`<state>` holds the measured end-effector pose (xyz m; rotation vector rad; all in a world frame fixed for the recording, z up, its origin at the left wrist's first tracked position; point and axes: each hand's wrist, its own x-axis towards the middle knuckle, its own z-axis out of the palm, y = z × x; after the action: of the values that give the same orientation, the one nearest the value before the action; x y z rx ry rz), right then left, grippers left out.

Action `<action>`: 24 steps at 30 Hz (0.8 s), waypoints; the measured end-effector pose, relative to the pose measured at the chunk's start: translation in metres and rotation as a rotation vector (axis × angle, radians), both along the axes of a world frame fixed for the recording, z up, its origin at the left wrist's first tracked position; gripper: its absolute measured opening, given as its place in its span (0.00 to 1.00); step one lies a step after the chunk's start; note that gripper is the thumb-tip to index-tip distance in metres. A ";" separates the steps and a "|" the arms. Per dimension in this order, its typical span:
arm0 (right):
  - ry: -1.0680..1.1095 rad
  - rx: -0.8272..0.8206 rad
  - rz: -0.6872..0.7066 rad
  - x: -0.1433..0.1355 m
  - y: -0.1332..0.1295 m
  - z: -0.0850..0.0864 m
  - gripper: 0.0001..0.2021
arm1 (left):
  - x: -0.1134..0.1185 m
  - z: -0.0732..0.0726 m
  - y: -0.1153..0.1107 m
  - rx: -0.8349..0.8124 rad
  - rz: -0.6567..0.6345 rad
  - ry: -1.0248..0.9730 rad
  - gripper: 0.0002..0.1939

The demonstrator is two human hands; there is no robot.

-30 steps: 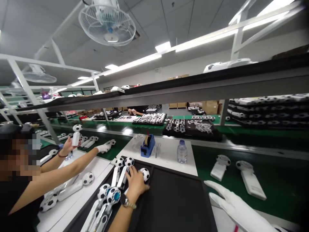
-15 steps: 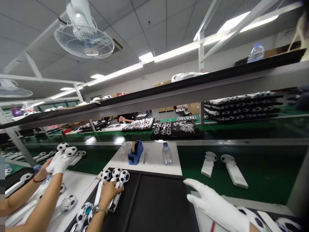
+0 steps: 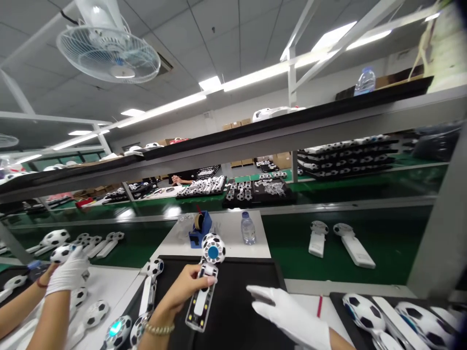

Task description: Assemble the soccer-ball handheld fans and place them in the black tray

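My bare left hand (image 3: 191, 288), with a beaded bracelet at the wrist, grips a handheld device with a soccer-ball head (image 3: 213, 249). Its handle stands open toward me, showing the insides and small yellowish spots, and a blue disc sits in the head. Beneath it lies a black tray (image 3: 237, 321); more soccer-ball devices (image 3: 147, 294) rest in its left part, one glowing blue-green. My right hand (image 3: 279, 308), in a white glove, hovers over the tray's right side with fingers stretched out and nothing in them.
A co-worker's gloved hands (image 3: 69, 272) hold a similar device at left. Behind the tray are a blue tape dispenser (image 3: 201, 228) and a water bottle (image 3: 248, 228). Two devices (image 3: 353, 247) lie on the green belt. Another loaded tray (image 3: 350, 316) is at right; a shelf (image 3: 237, 148) crosses above.
My left hand has lifted the device out of the tray's left part and moved it right. My right hand has shifted left. The view has turned slightly, and the co-worker's hands have moved left and down.
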<state>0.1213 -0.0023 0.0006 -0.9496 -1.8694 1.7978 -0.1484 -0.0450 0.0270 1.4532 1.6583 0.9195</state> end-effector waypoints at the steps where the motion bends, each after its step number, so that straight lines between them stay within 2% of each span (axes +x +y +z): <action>1: 0.128 -0.066 -0.024 -0.006 0.000 -0.001 0.27 | 0.015 0.008 -0.001 -0.007 -0.083 -0.097 0.16; 2: 0.285 -0.141 -0.041 -0.011 -0.001 0.000 0.28 | 0.031 0.016 -0.002 -0.030 -0.183 -0.231 0.16; 4: 0.591 -0.301 -0.081 -0.016 -0.004 0.005 0.22 | 0.062 0.027 -0.007 -0.084 -0.353 -0.471 0.16; 6: 0.788 -0.446 -0.166 -0.015 -0.007 0.013 0.14 | 0.088 0.035 -0.013 -0.113 -0.446 -0.592 0.14; 9: 0.767 -0.607 -0.327 -0.005 -0.007 0.025 0.14 | 0.110 0.040 -0.017 -0.092 -0.420 -0.729 0.16; 11: 0.681 -0.558 -0.403 0.005 -0.001 0.029 0.16 | 0.115 0.039 -0.013 -0.059 -0.306 -0.870 0.19; 13: 0.619 -0.457 -0.443 0.013 0.006 0.028 0.15 | 0.117 0.032 -0.003 -0.046 -0.168 -1.008 0.17; 16: 0.557 -0.411 -0.452 0.019 0.015 0.022 0.15 | 0.122 0.010 0.017 -0.110 -0.025 -1.153 0.14; 20: 0.471 -0.384 -0.466 0.017 0.015 0.012 0.14 | 0.133 -0.019 0.036 -0.274 0.028 -1.224 0.24; 24: 0.419 -0.384 -0.496 0.014 0.014 0.004 0.14 | 0.140 -0.030 0.039 -0.227 0.031 -1.150 0.26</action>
<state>0.1351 0.0115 0.0046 -0.9587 -0.9543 1.8755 -0.0089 -0.0057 -0.0030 0.5064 0.8536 1.2005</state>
